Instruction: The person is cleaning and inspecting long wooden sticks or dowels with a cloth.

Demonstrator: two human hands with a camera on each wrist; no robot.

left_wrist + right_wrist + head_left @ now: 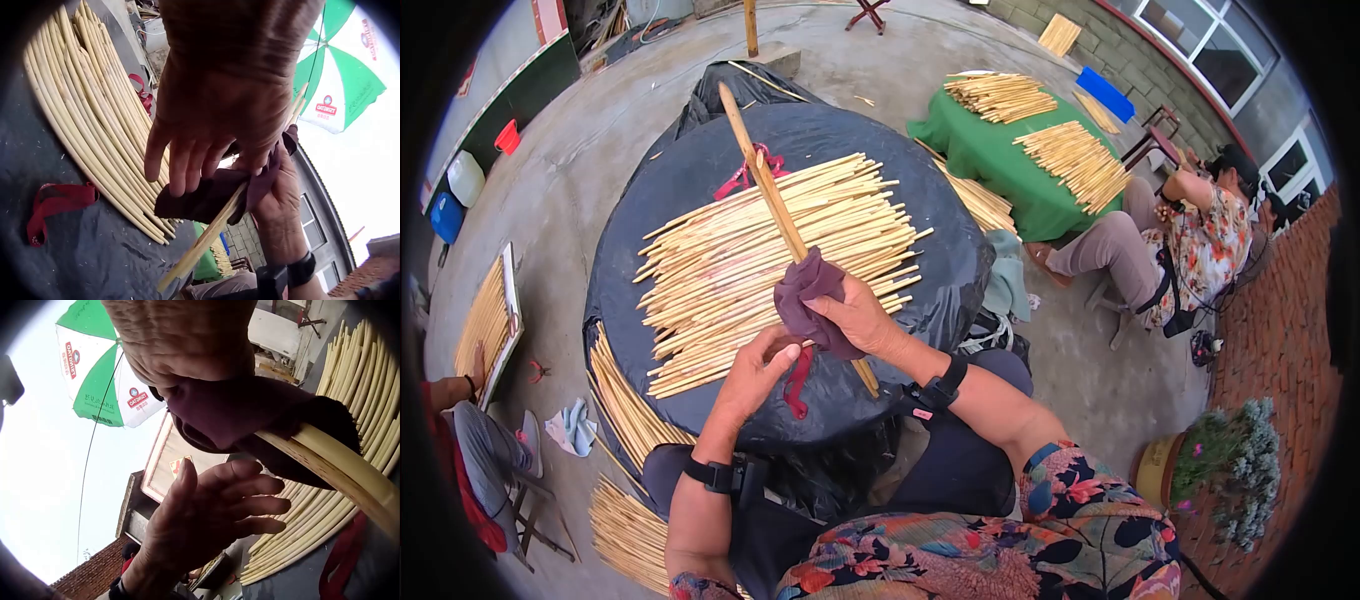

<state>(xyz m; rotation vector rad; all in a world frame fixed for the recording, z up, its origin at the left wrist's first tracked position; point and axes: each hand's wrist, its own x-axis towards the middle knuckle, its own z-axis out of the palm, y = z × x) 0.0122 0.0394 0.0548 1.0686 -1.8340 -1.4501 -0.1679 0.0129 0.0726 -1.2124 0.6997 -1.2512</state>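
My right hand (862, 318) grips a dark maroon cloth (798, 290) wrapped around long pale wooden sticks (752, 155). In the right wrist view two lengths come out of the cloth side by side. They slant across the table, from the far left down toward my lap. My left hand (750, 375) is just left of the cloth, holding nothing, its fingers extended and slightly spread in the right wrist view. Beneath lies a broad layer of peeled sticks (740, 270) on the round table (625, 210) covered in black plastic. A red strap (798, 385) hangs out at the near side.
Another red strap (735, 185) lies by the far edge of the layer. More sticks (625, 400) rest low at the left. On the right, a green-covered table (970, 140) bears stick bundles, with a seated person (1190, 235) beside it. A potted plant (1230, 470) stands lower right.
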